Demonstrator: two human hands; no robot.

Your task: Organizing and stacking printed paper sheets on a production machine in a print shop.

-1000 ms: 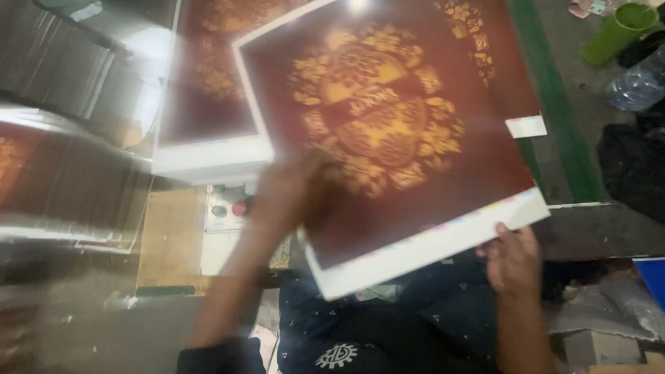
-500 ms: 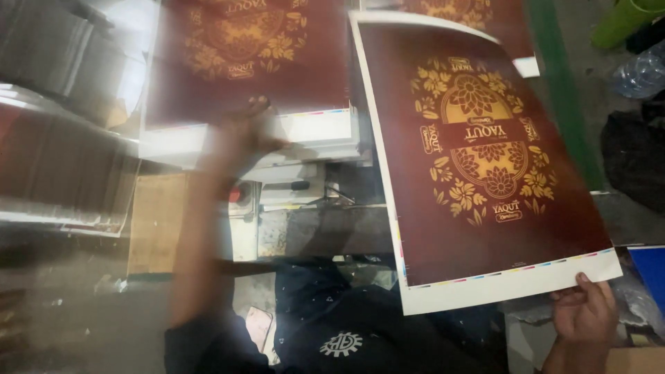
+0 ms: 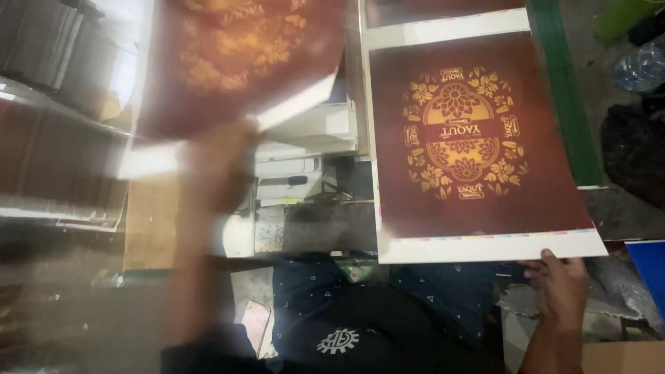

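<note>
Right hand (image 3: pixel 562 287) pinches the near white margin of the flat sheet (image 3: pixel 478 145); long axis runs away from the body. Left hand (image 3: pixel 218 166), blurred, grips a second sheet (image 3: pixel 235 62) lifted left of the flat sheet, fingers closed on its lower edge.

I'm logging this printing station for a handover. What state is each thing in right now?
Right printed sheet: lying flat, held at its white bottom edge.
Left printed sheet: lifted, tilted, blurred by motion.
Right hand: grip closed on the right printed sheet's corner.
Left hand: raised at the left printed sheet's lower edge, too blurred to judge its grip.
Plastic bottle: lying on its side.
</note>
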